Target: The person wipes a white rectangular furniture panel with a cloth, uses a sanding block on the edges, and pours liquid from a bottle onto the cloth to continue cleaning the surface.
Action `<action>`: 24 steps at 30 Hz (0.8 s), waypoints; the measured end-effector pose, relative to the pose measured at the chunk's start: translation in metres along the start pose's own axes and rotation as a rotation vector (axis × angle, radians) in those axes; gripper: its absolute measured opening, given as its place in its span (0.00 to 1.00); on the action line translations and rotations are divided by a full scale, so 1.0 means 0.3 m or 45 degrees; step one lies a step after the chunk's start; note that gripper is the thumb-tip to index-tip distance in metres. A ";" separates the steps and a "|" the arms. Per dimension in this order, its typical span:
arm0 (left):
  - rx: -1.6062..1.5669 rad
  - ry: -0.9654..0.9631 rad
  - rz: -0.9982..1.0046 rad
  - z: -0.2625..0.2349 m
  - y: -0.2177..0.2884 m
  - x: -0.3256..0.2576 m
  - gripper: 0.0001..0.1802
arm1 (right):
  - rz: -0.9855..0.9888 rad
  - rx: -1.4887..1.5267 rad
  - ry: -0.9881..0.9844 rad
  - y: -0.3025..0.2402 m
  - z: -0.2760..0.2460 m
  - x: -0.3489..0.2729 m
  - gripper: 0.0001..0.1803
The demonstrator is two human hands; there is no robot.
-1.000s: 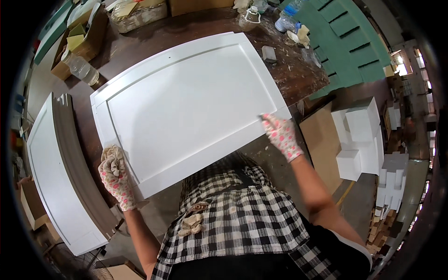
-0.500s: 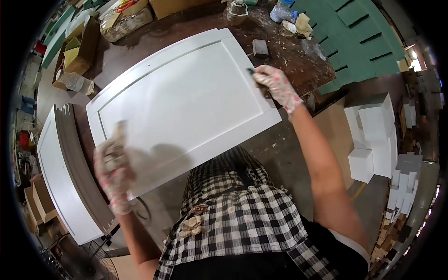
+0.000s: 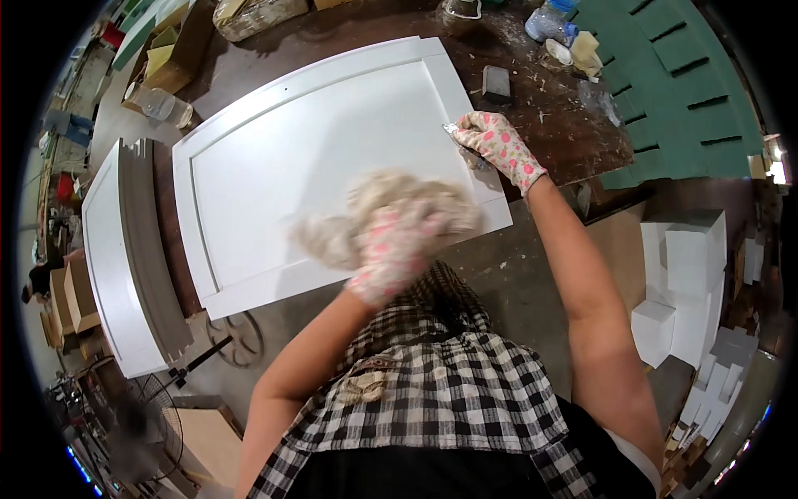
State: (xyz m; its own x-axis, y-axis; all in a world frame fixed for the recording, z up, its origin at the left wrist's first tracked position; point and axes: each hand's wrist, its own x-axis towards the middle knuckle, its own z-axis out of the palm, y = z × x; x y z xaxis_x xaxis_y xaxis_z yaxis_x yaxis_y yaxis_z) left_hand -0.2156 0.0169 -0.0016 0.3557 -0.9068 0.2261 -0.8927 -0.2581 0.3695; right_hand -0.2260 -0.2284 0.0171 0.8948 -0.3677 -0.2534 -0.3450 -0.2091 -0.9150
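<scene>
1. A white door panel (image 3: 332, 158) lies flat on the brown workbench (image 3: 573, 133), its near edge overhanging the bench toward the person.
2. The left hand (image 3: 397, 249), in a flowered glove, grips a pale rag (image 3: 391, 204) bunched in closed fingers; both are blurred, low over the near right part of the panel.
3. The right hand (image 3: 497, 145), gloved alike, rests at the panel's right edge, fingers curled around a small metal tool (image 3: 453, 130), likely a scraper.
4. Judging by the look, the panel's face is clean and evenly white; how much wiping remains cannot be told.
5. More white panels (image 3: 108, 266) are stacked on the left, a small block (image 3: 497, 81) sits on the far right.
</scene>
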 end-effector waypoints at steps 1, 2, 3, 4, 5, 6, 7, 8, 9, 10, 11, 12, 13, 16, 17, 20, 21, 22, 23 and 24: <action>0.057 -0.108 -0.148 -0.130 -0.032 -0.069 0.23 | 0.000 0.008 -0.008 0.002 -0.007 -0.003 0.06; 0.094 -0.054 -0.269 -0.188 -0.093 -0.178 0.25 | 0.020 0.043 -0.038 -0.022 0.003 -0.009 0.06; 0.195 0.074 -0.370 -0.241 -0.134 -0.276 0.21 | 0.046 0.075 -0.062 -0.037 0.007 -0.018 0.05; 0.243 0.252 -0.446 -0.253 -0.229 -0.426 0.18 | 0.064 0.126 -0.070 -0.052 0.018 -0.023 0.05; 0.556 0.294 -0.486 -0.290 -0.304 -0.547 0.17 | 0.052 0.130 -0.091 -0.064 0.020 -0.029 0.05; 0.616 0.539 -0.595 -0.324 -0.356 -0.647 0.19 | 0.063 0.175 -0.070 -0.069 0.024 -0.034 0.05; -0.159 0.914 -1.101 -0.351 -0.437 -0.834 0.18 | 0.063 0.229 -0.067 -0.083 0.037 -0.033 0.05; 0.742 0.306 -1.189 -0.472 -0.374 -0.752 0.17 | 0.073 0.198 -0.041 -0.050 0.003 -0.030 0.03; 0.651 0.407 -1.251 -0.528 -0.399 -0.865 0.17 | 0.059 0.177 -0.070 -0.069 0.021 -0.031 0.04; 0.630 0.561 -1.296 -0.533 -0.424 -0.937 0.18 | 0.062 0.164 -0.060 -0.082 0.035 -0.032 0.04; 0.609 0.713 -1.336 -0.537 -0.429 -0.989 0.20 | 0.068 0.151 -0.050 -0.088 0.048 -0.031 0.05; 0.203 0.853 -1.236 -0.499 -0.406 -0.952 0.21 | 0.093 0.168 -0.057 -0.074 0.048 -0.026 0.05; -0.198 0.981 -1.110 -0.444 -0.361 -0.875 0.23 | 0.081 0.142 -0.035 -0.064 0.044 -0.026 0.06; 0.403 0.498 -0.797 -0.312 -0.225 -0.665 0.20 | 0.084 0.109 0.035 -0.067 0.048 -0.037 0.06; 0.676 0.232 -0.611 -0.305 -0.219 -0.648 0.20 | 0.113 0.120 0.064 -0.053 0.047 -0.034 0.05; 0.723 0.496 -0.952 -0.388 -0.452 -0.940 0.21 | 0.090 0.115 0.077 -0.047 0.049 -0.030 0.05; 0.885 0.542 -1.100 -0.436 -0.479 -0.998 0.22 | 0.070 0.122 0.096 -0.039 0.049 -0.033 0.05; 0.533 0.720 -1.277 -0.453 -0.536 -1.140 0.23 | 0.053 0.107 0.099 -0.052 0.059 -0.035 0.05; 0.169 0.889 -1.425 -0.465 -0.583 -1.272 0.24 | 0.042 0.098 0.108 -0.063 0.074 -0.035 0.06; 0.252 0.956 -1.322 -0.480 -0.598 -1.289 0.25 | -0.006 0.056 0.169 -0.029 0.048 -0.025 0.07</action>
State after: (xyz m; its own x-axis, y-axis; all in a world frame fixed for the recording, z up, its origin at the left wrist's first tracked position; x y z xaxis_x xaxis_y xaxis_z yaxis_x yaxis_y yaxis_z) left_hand -0.1531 0.4617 -0.0255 0.9119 0.1373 0.3867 -0.1097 -0.8266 0.5520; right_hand -0.2255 -0.2109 0.0223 0.8500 -0.4838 -0.2082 -0.3258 -0.1724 -0.9296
